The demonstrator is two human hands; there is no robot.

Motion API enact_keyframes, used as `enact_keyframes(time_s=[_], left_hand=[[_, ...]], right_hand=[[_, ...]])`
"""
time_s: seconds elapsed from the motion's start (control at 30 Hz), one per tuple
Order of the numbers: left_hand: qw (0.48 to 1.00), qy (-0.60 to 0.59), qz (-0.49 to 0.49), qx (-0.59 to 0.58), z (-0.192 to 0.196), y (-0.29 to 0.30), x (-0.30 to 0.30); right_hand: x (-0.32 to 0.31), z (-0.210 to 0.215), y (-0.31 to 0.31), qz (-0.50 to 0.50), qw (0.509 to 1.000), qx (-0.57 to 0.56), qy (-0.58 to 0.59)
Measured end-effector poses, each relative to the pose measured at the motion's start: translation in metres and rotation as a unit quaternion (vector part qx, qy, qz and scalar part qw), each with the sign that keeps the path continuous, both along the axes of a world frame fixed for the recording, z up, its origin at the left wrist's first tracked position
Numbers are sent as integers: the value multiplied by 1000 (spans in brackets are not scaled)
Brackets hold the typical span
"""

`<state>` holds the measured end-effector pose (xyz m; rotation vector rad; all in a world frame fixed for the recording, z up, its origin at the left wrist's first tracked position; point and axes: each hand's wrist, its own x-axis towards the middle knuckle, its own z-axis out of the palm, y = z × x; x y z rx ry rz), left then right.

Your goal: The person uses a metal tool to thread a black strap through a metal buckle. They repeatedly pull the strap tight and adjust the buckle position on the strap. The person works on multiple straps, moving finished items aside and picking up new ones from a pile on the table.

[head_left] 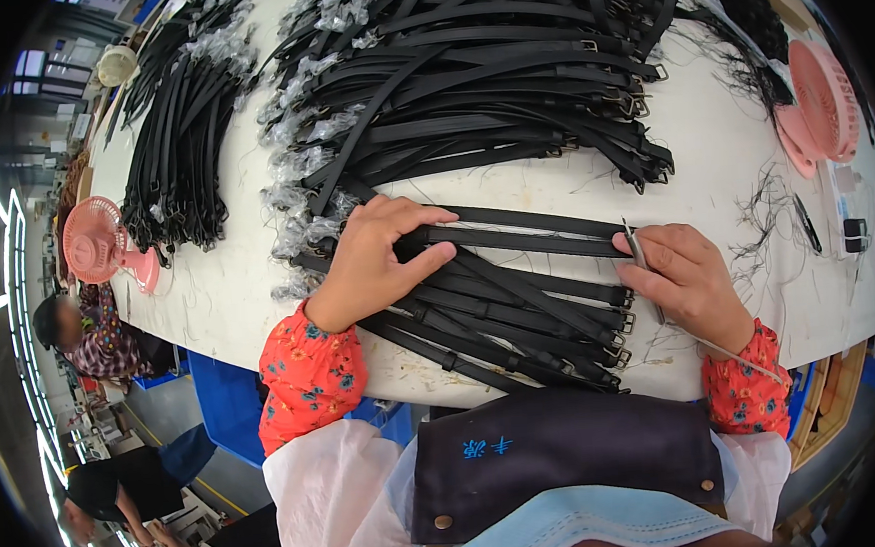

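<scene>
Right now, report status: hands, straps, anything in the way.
Left hand flat on black straps. Right hand grips thin metal tool at strap ends. Big strap pile just beyond.

Crumpled clear plastic wrappers (pixel 298 197) lie in a ragged strip down the white worktop (pixel 208 288), from its far edge toward the near left, between two heaps of black straps and partly under them. A second, smaller bunch of clear plastic wrapping (pixel 218 46) sits at the far left of the worktop, on top of the black straps there. Small blue embroidered characters (pixel 488 448) form a label on the dark navy apron at the near edge; no screens or signs can be made out.
</scene>
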<state>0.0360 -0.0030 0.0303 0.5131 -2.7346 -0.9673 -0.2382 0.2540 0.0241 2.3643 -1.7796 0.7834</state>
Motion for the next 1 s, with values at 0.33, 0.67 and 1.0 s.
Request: enact_keyframes(time_s=[0.33, 0.67, 1.0], left_hand=[[999, -52, -11, -5, -7, 12, -20], [988, 91, 9, -125, -31, 14, -21], [951, 169, -60, -252, -51, 19, -27]], right_hand=[[-4, 17, -3, 2, 990, 72, -123], [32, 13, -41, 22, 767, 187, -613], [60, -11, -74, -20, 674, 184, -715]])
